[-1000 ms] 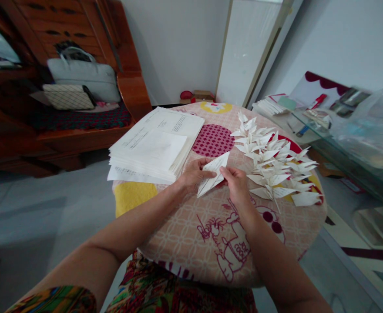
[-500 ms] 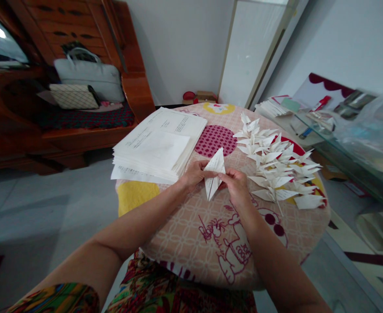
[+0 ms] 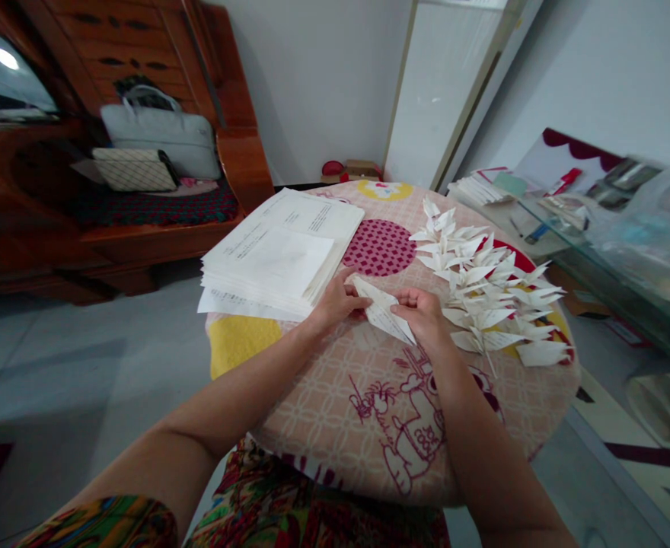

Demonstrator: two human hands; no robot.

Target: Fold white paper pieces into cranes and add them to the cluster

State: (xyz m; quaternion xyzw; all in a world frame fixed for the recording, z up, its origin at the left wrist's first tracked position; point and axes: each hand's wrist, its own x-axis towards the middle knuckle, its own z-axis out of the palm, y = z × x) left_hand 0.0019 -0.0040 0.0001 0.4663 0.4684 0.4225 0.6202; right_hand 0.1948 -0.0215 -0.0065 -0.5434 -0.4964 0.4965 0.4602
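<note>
A folded piece of white printed paper (image 3: 384, 310), long and diamond-shaped, is held just over the cloth-covered table (image 3: 312, 403). My left hand (image 3: 338, 300) pinches its left edge near the upper tip. On the other side, my right hand (image 3: 422, 310) grips its right edge between thumb and fingers. The paper slants from upper left to lower right. Several folded paper cranes (image 3: 483, 281) stand crowded together on the right side of the table. To the left lies a thick stack of printed sheets (image 3: 260, 251), with a smaller blank-looking sheet on top.
A glass-topped stand (image 3: 603, 281) with papers, pens and a plastic bag (image 3: 643, 236) adjoins the table on the right. At the left is a wooden bench (image 3: 244, 167) holding a grey handbag (image 3: 164, 137) and a checked pouch (image 3: 135, 169).
The folded paper has turned from nearly upright to a slant, its top tip swinging left and its bottom tip right. Both hands have stayed on it, moving slightly apart.
</note>
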